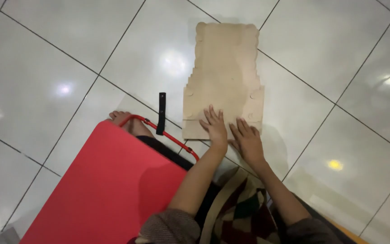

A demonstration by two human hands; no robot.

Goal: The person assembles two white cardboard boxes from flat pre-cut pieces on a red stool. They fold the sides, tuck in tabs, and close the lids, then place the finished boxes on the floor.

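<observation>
A flat stack of light wooden cut-out panels lies on the white tiled floor in front of me. It has scalloped edges and small round notches. My left hand rests palm down on the stack's near edge, fingers spread. My right hand lies flat beside it on the near right corner, fingers apart. Neither hand grips anything. Both forearms reach forward from my lap.
A red flat board or folding table with a red tube frame lies at my left. A black strap sits on the floor beside it, near a bare foot. A patterned bag with a tan strap lies in my lap.
</observation>
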